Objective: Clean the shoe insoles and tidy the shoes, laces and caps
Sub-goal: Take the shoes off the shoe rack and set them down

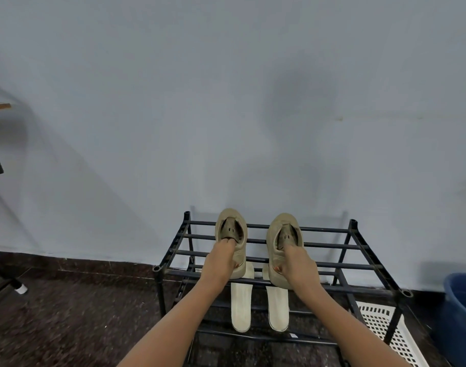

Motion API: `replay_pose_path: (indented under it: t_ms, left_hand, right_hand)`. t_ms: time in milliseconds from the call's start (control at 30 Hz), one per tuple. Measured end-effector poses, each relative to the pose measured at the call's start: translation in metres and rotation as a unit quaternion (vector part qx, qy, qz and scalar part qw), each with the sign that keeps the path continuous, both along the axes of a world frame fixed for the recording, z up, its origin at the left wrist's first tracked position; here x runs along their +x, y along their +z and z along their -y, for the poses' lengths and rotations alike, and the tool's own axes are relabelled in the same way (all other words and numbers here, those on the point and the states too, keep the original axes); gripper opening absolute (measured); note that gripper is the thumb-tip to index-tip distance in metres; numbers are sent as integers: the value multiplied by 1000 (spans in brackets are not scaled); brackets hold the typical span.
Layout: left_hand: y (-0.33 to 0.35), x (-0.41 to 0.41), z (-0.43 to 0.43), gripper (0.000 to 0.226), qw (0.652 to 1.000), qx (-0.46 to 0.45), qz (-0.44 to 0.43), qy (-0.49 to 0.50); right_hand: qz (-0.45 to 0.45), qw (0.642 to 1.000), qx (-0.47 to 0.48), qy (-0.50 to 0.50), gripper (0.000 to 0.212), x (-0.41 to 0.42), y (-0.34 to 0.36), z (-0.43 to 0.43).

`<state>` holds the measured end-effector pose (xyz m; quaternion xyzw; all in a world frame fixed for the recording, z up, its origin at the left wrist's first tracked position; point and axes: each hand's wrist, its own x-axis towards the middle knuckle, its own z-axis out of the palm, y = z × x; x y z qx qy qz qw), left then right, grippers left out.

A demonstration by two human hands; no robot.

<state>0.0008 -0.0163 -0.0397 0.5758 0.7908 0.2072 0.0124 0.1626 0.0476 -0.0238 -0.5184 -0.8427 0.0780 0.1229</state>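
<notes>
Where the rack (359,266) ends: back edge against the wall (226,102); both shoes stand mid-rack on the top bars, toes toward the back edge, heels at the front edge, bare bars on either side.
Left hand (221,260): fingers curled into the left shoe (230,226), thumb on its side, gripping.
Right hand (296,263): grips the right shoe (273,242) likewise.
Hidden: fingertips inside the shoes; heels covered by the hands.
Insoles (241,308): two, side by side on the lower tier, far ends under the shoes.
Around: basket (380,321) at the rack's right front leg; tub (462,308) beyond, cut off.
</notes>
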Motion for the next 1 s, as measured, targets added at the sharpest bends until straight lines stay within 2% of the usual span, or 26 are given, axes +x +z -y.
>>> replay_pose_path:
  t_ms: [233, 400, 533, 767, 1000]
  left_hand:
    - [0, -6, 5, 14, 997, 66, 32, -5]
    - [21, -24, 19, 27, 993, 120, 10, 3]
    - [43, -50, 40, 24, 986, 162, -2, 28]
    - [55, -109, 114, 22, 981, 153, -47, 110]
    - [37, -149, 209, 14, 964, 88, -60, 245]
  right_hand:
    - [-56, 997, 53, 29, 15, -3, 10, 0]
    - [-74, 990, 93, 77, 23, -18, 40, 7]
    - [-83, 985, 105, 113, 23, -48, 60, 20]
    - [-112, 971, 96, 187, 13, -113, 59, 65]
    - [-97, 958, 63, 264, 9, -185, 33, 131]
